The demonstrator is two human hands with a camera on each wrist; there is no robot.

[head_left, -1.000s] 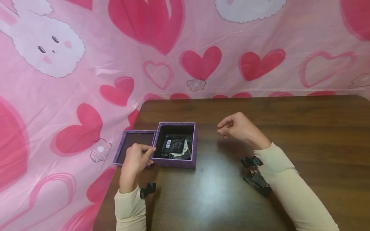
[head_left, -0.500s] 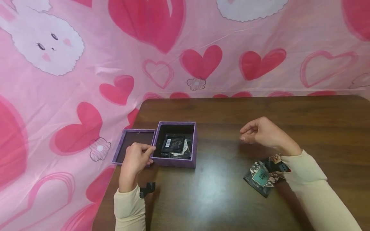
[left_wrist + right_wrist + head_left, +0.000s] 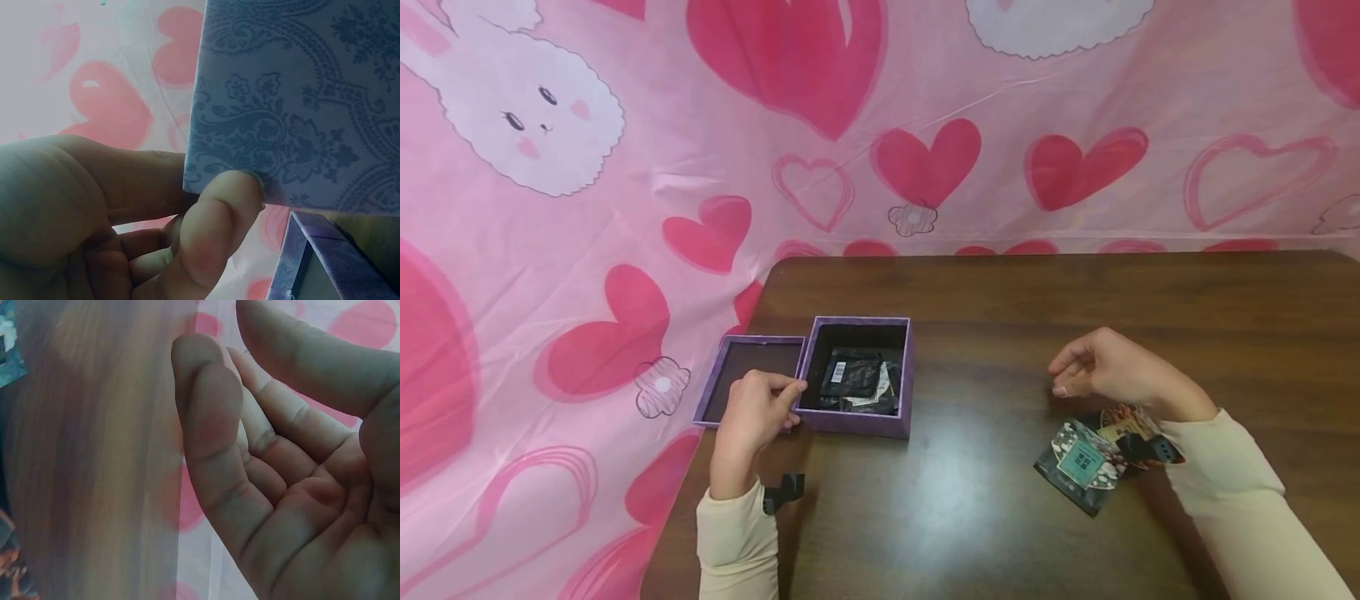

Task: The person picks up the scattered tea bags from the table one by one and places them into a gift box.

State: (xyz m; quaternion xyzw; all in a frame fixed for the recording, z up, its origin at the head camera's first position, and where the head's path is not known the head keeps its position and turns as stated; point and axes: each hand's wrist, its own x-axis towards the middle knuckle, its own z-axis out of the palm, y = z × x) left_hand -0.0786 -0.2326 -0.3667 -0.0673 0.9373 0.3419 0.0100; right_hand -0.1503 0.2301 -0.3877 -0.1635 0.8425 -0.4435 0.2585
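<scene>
So the right hand (image 3: 1131,379) has swung away from the box toward the right of the frame, and the flat dark packet with a teal label and white floral print (image 3: 1086,467) it was covering now shows on the table. Probably means that hand's business is over by the packets now, not the box. Fingers loosely curved, thumb apart from them, nothing held. Left hand (image 3: 754,421) hasn't budged: thumb and finger pinching the near left corner of the square purple patterned box (image 3: 857,425), left of centre. Box is uncovered, black inside, with a black packet with a white barcode (image 3: 853,377) on top of its contents. An orange floral packet (image 3: 1126,425) sits beside the teal one; the black wrist mount (image 3: 1150,450) blocks part, so can't say how many are there.
</scene>
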